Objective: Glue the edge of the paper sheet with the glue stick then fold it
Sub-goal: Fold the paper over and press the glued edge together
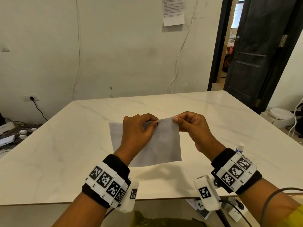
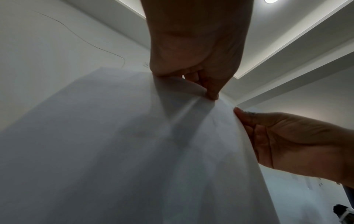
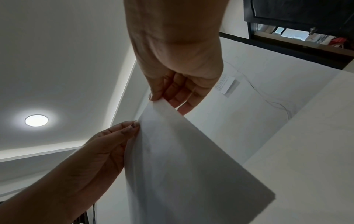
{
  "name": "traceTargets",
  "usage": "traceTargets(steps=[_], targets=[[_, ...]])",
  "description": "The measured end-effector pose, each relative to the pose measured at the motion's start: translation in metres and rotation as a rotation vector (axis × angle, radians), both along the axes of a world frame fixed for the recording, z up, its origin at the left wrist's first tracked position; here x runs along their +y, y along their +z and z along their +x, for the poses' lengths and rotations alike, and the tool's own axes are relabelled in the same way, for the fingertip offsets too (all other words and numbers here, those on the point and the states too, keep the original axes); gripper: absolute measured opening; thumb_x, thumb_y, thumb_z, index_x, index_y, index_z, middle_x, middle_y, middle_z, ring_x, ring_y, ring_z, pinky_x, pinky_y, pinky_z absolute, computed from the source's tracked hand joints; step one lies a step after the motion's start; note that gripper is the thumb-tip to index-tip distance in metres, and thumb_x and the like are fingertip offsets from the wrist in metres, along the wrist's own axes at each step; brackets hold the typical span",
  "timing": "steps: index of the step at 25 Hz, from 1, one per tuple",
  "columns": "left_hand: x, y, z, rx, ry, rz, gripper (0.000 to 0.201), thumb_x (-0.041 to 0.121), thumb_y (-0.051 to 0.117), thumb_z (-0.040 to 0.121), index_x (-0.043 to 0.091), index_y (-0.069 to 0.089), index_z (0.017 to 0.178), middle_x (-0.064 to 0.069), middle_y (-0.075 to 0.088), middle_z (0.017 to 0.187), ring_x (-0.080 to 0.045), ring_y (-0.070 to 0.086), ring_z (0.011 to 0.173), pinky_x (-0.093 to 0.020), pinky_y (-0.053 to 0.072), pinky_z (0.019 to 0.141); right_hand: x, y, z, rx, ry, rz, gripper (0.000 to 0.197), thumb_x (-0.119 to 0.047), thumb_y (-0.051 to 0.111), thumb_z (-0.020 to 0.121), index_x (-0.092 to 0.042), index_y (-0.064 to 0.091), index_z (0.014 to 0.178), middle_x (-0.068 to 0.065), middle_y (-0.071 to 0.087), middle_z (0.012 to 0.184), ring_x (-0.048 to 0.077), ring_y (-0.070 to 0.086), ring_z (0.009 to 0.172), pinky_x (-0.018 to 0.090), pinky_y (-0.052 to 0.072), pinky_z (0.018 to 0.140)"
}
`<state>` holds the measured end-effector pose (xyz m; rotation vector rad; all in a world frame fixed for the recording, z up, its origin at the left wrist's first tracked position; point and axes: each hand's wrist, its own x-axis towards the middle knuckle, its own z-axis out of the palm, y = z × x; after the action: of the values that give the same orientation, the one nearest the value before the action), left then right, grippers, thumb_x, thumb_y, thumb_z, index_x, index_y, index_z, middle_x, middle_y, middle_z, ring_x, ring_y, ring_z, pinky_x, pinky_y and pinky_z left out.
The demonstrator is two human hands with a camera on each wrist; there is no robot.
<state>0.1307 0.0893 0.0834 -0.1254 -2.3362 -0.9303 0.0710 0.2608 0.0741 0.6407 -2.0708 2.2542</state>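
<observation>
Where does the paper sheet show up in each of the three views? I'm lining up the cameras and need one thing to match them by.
Head: paper sheet at centre, over the table, far edge pinched by left hand and right hand.
Left wrist: fills the lower left and centre.
Right wrist: lower centre to right.
Shared landmark: the pinched edge between both hands.

The white paper sheet [image 1: 157,145] is lifted above the marble table [image 1: 65,153], far edge raised. The white-capped glue stick [image 1: 239,147] stands near the table's right edge.
</observation>
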Motion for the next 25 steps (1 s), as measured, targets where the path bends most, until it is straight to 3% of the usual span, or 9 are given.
traceTargets(steps=[6, 11, 17, 20, 22, 25], targets=[[-0.001, -0.002, -0.001, 0.007, -0.005, 0.055, 0.023, 0.04, 0.055, 0.081, 0.023, 0.07, 0.085, 0.016, 0.065, 0.082, -0.012, 0.064, 0.081, -0.052, 0.049, 0.087, -0.001, 0.0, 0.002, -0.04, 0.024, -0.042, 0.007, -0.012, 0.061, 0.083, -0.014, 0.065, 0.078, 0.0, 0.068, 0.075, 0.004, 0.066, 0.064, 0.019, 0.057, 0.063], [-0.003, 0.0, -0.001, 0.011, -0.007, 0.124, 0.022, 0.038, 0.055, 0.08, 0.022, 0.069, 0.086, 0.013, 0.065, 0.084, -0.011, 0.063, 0.081, -0.051, 0.049, 0.09, 0.0, -0.003, 0.002, -0.024, 0.032, -0.006, 0.007, -0.011, 0.061, 0.083, -0.013, 0.064, 0.077, 0.002, 0.067, 0.077, 0.004, 0.066, 0.064, 0.018, 0.056, 0.063], [0.004, 0.006, 0.003, -0.022, 0.02, 0.106, 0.021, 0.043, 0.05, 0.078, 0.038, 0.058, 0.097, 0.028, 0.058, 0.083, 0.0, 0.059, 0.082, -0.046, 0.043, 0.097, -0.005, -0.001, 0.004, 0.056, -0.029, 0.02, 0.009, -0.012, 0.062, 0.082, -0.017, 0.064, 0.075, 0.002, 0.067, 0.077, 0.007, 0.064, 0.064, 0.018, 0.054, 0.064], [0.016, 0.015, 0.003, -0.029, -0.003, 0.006, 0.033, 0.05, 0.049, 0.077, 0.033, 0.061, 0.103, 0.015, 0.065, 0.091, -0.007, 0.061, 0.089, -0.033, 0.033, 0.095, -0.008, 0.001, 0.007, 0.128, -0.043, 0.039, 0.002, -0.024, 0.066, 0.077, -0.024, 0.065, 0.075, 0.0, 0.068, 0.079, 0.019, 0.066, 0.075, 0.028, 0.057, 0.073], [0.021, 0.018, 0.0, 0.001, -0.038, -0.008, 0.035, 0.051, 0.051, 0.077, 0.028, 0.067, 0.097, 0.007, 0.071, 0.093, -0.011, 0.062, 0.086, -0.042, 0.042, 0.094, -0.011, 0.003, 0.011, 0.187, -0.046, 0.068, 0.006, -0.034, 0.064, 0.072, -0.029, 0.065, 0.076, -0.001, 0.068, 0.081, 0.024, 0.066, 0.08, 0.033, 0.057, 0.076], [0.02, 0.015, -0.004, 0.043, -0.058, 0.041, 0.026, 0.044, 0.055, 0.079, 0.026, 0.071, 0.085, 0.004, 0.073, 0.085, -0.014, 0.064, 0.081, -0.051, 0.049, 0.084, -0.014, 0.003, 0.012, 0.226, -0.05, 0.098, 0.004, -0.026, 0.065, 0.078, -0.03, 0.066, 0.076, -0.003, 0.068, 0.081, 0.023, 0.066, 0.08, 0.037, 0.056, 0.077]])
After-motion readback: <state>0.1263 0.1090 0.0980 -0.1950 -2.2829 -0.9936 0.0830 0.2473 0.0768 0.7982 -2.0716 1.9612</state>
